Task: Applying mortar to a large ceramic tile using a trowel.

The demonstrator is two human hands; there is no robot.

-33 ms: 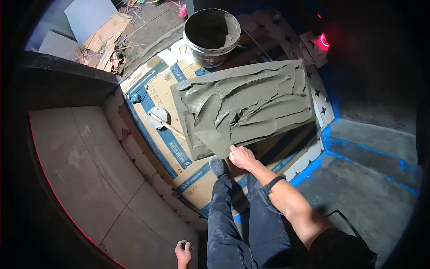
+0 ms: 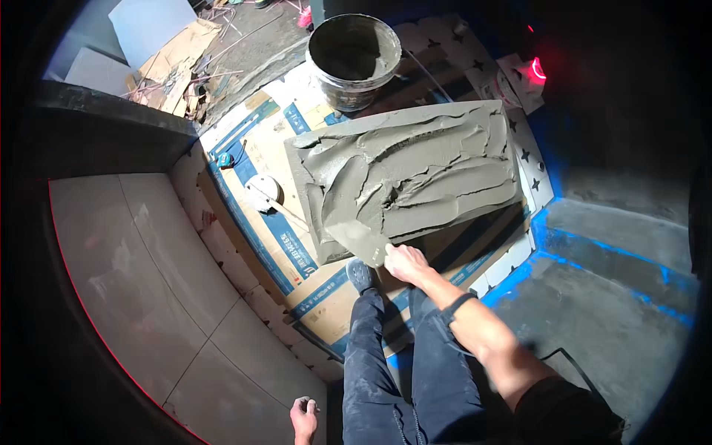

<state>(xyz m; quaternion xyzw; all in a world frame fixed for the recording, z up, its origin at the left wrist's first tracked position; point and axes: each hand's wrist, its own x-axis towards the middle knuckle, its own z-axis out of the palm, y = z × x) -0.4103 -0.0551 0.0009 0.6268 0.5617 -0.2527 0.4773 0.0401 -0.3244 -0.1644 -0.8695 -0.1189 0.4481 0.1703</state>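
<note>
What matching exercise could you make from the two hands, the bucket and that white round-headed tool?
Column one
1. Right hand
2. Bucket
3. White round-headed tool
4. Left hand

Column two
A. Lying left of the slab coated with grey paste
B. Near the picture's lower edge, away from the slab
C. Standing beyond the slab's far edge
D. Gripping the trowel

Right pairs: 1-D, 2-C, 3-A, 4-B
</note>
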